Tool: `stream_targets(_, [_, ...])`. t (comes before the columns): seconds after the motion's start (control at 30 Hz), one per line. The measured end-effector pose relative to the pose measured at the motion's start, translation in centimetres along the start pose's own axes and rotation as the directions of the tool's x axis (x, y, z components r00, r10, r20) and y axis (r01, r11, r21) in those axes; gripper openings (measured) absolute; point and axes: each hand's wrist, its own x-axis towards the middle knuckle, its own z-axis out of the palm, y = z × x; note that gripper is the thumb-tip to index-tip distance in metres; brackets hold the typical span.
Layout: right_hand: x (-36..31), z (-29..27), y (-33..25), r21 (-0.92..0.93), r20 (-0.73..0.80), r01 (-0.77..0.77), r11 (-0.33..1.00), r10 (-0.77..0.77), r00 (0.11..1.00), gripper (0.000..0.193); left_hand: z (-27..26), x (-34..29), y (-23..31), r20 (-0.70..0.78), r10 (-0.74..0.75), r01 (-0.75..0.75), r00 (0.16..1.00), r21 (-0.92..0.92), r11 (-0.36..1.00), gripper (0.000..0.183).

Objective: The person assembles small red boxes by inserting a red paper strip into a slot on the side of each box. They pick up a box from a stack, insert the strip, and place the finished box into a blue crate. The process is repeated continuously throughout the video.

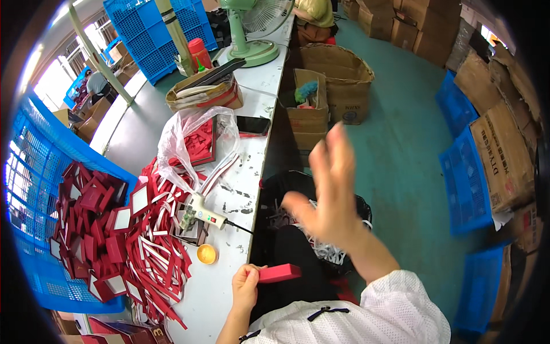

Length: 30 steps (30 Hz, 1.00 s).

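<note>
Red bar: the narrow red piece [279, 273] is at your left fingertips, over your dark-clad lap, just off the edge of the white table [235, 198].
Left-hand grip: your left hand [245, 286] pinches the bar at its 9 o'clock end, thumb on top; the rest of the bar projects free.
Bar axis: the long axis runs roughly from 9 to 3 o'clock, with the free end toward 3 and slightly raised.
Right-hand grip: your right hand [331, 198] is raised at 1 o'clock from the bar, well apart from it, fingers extended; no object is visible in it.
Nearer hand: your left, in contact.
Corded tool: the cream tool [207, 216] lies on the table at 10 o'clock from the bar; the small yellow cup [207, 254] is between 9 and 10.
Strip pile: the red and white strips [172, 241] lie beyond the cup, beside the blue basket [23, 183].
Hidden: your left fingers cover the gripped end; the bar's underside is out of sight.
Unclear: motion blurs your right fingers; whether the bar is hollow or solid cannot be told.
</note>
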Motion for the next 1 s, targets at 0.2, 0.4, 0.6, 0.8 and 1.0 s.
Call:
stream_targets(0.2, [-0.2, 4.7, -0.1, 0.159, 0.246, -0.228, 0.961, 0.185, 0.951, 0.062, -2.2, -1.5, 1.2, 0.146, 0.062, -0.1, 0.987, 0.274, 0.956, 0.017])
stream_targets(0.4, [-17.4, 8.0, -5.3, 0.417, 0.762, -0.827, 0.377, 0.351, 0.544, 0.035, -6.4, -7.1, 8.5, -0.05, 0.185, -0.173, 0.982, 0.177, 0.969, 0.014])
stream_targets(0.6, [-18.9, 7.5, -9.5, 0.313, 0.943, -0.87, 0.38, -0.013, 0.334, 0.016, -10.8, -21.8, 16.1, -0.325, 0.887, -0.565, 0.328, 0.684, 0.46, 0.024])
stream_targets(0.8, [-17.4, 8.8, -8.9, 0.369, 0.924, -0.841, 0.396, -0.06, 0.377, 0.011, -11.3, -37.3, 21.7, -0.501, 0.823, -0.574, -0.268, 0.769, 0.281, 0.03])
stream_targets(1.0, [-17.5, 7.5, -10.2, 0.308, 0.951, -0.882, 0.356, -0.088, 0.296, 0.007, -15.7, -43.0, 20.8, -0.761, 0.625, -0.312, -0.175, 0.645, 0.698, 0.028])
